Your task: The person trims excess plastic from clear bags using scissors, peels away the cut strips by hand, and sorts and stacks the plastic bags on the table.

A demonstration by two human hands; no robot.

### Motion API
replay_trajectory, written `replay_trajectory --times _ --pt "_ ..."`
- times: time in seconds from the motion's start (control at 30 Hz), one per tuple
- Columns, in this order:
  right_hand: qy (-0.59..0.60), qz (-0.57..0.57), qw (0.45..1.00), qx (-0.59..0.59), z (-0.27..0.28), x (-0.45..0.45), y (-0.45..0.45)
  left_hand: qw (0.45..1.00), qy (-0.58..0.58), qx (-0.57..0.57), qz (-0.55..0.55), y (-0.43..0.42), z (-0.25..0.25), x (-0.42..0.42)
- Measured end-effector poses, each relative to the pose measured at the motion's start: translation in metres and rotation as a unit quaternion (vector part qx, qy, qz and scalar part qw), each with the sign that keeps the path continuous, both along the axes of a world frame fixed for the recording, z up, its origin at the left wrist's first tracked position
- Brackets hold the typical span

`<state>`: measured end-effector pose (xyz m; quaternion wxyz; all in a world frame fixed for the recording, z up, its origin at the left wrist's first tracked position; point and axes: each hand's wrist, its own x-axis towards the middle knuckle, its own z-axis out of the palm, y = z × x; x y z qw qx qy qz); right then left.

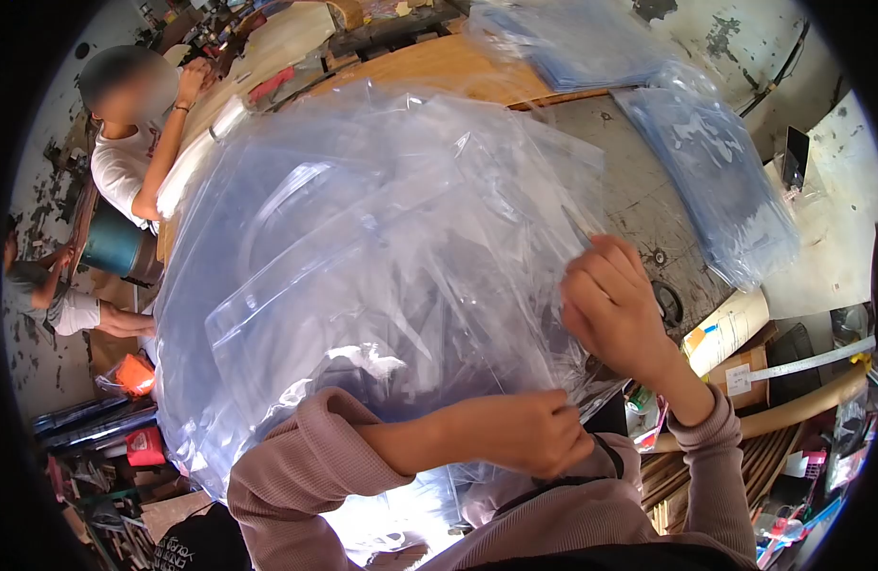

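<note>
A big loose heap of clear plastic sheets [334,238] with creases and folded edges spreads in front of me. My right hand [610,303] is closed over the heap's right edge. A thin pointed sliver [578,228] sticks up past its fingers; whether it is a tool or a plastic edge is unclear. Lower down, close to my body, my left hand [529,433] is curled closed by the near edge of the plastic. What its fingers grip, if anything, is hidden.
Folded stacks of bluish plastic [710,176] lie at the back right on the worn table [639,209]. A black ring-shaped object [667,303] is near my right wrist. One person [130,157] sits across at the left, another [54,295] farther off. Rolls and cardboard [743,371] crowd the right.
</note>
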<state>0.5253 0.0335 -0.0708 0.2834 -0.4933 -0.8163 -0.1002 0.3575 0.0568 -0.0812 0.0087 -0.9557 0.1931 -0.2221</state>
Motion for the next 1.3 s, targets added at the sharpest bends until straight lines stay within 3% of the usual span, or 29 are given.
replay_trajectory --times 0.1,0.23,0.33,0.53,0.57,0.63,0.7,0.77,0.8,0.83,0.87,0.9,0.97,1.03,1.1,1.3 --pt "-0.023 -0.021 0.998 0.054 0.004 -0.006 0.039 0.999 -0.001 0.017 0.035 0.013 0.000 0.001" --pt "-0.020 -0.201 0.968 0.146 0.025 0.034 0.127 0.997 -0.019 -0.072 -0.026 -0.005 -0.016 0.003" --pt "-0.006 -0.202 0.972 0.117 0.047 0.039 0.146 0.998 -0.003 -0.058 -0.006 0.002 -0.012 0.003" --pt "0.174 -0.177 0.969 -0.004 0.067 0.044 0.030 0.999 0.046 0.023 0.009 0.016 0.006 0.003" --pt "0.190 -0.175 0.966 -0.021 0.065 0.053 0.001 0.998 0.012 -0.025 0.054 0.024 0.008 0.005" --pt "0.239 -0.224 0.929 -0.174 0.059 0.081 -0.063 0.992 -0.022 -0.078 0.096 0.039 0.016 0.006" --pt "0.280 -0.252 0.885 -0.273 0.044 0.107 -0.118 0.975 0.064 -0.111 0.180 0.053 0.027 0.002" --pt "0.187 -0.386 0.863 -0.267 0.016 0.122 -0.161 0.974 0.078 -0.117 0.178 0.062 0.031 -0.001" --pt "-0.010 -0.490 0.844 -0.217 -0.003 0.116 -0.179 0.972 0.091 -0.123 0.178 0.064 0.033 -0.002" --pt "-0.206 -0.569 0.781 -0.156 -0.017 0.109 -0.189 0.972 0.092 -0.123 0.178 0.066 0.034 -0.002" --pt "-0.181 -0.574 0.785 -0.147 -0.022 0.107 -0.191 0.970 0.092 -0.148 0.172 0.067 0.035 -0.002" --pt "0.007 -0.520 0.837 -0.172 -0.030 0.118 -0.192 0.967 0.092 -0.172 0.166 0.068 0.036 -0.002" --pt "0.070 -0.566 0.803 -0.177 -0.017 0.084 -0.154 0.964 0.102 -0.184 0.165 0.071 0.038 -0.002" --pt "0.081 -0.533 0.827 -0.160 -0.011 0.064 -0.122 0.961 0.114 -0.192 0.163 0.075 0.041 -0.003" --pt "0.164 -0.389 0.904 -0.069 -0.010 0.046 -0.092 0.962 0.064 -0.160 0.214 0.083 0.045 -0.004" --pt "0.148 -0.358 0.908 -0.158 -0.028 0.037 -0.080 0.956 0.021 -0.171 0.237 0.101 0.052 -0.012"
